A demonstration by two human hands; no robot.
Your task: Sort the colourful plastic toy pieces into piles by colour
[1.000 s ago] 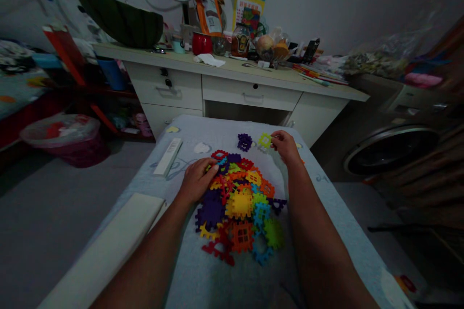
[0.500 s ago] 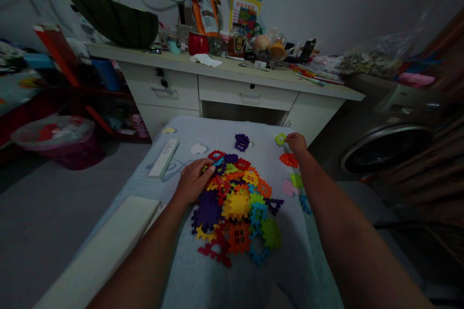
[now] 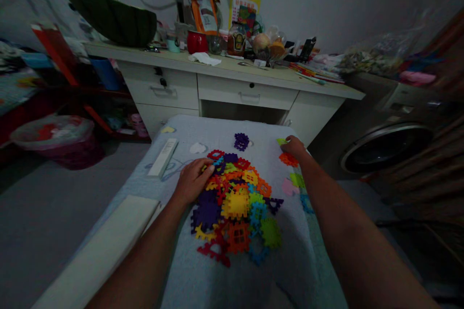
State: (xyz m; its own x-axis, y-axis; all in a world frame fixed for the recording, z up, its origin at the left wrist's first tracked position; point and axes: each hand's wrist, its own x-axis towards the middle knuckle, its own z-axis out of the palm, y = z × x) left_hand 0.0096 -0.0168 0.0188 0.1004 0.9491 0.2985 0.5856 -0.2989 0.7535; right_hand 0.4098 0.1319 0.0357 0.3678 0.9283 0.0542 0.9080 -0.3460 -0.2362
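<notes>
A heap of colourful toothed plastic building pieces (image 3: 236, 204) lies mid-table, some square, some triangular, some with window cut-outs. At the heap's upper left edge, my left hand (image 3: 195, 178) has its thumb and fingers closed on a blue toothed piece (image 3: 218, 160). Over at the table's far right, my right hand (image 3: 294, 147) pinches a lime-green piece (image 3: 281, 141), partly covered by the fingers. Just below that hand sit orange pieces (image 3: 289, 159). Purple pieces (image 3: 241, 141) form a small group beyond the heap.
Along the right edge are a green piece (image 3: 297, 180) and blue pieces (image 3: 306, 203). A white box (image 3: 163, 158) and a long white board (image 3: 105, 251) lie at left. Behind the table stands a cluttered desk (image 3: 232, 91), with a washing machine (image 3: 384, 130) to the right.
My right hand has moved slightly down and left, covering more of the lime-green piece. My left hand stays almost where it was at the heap.
</notes>
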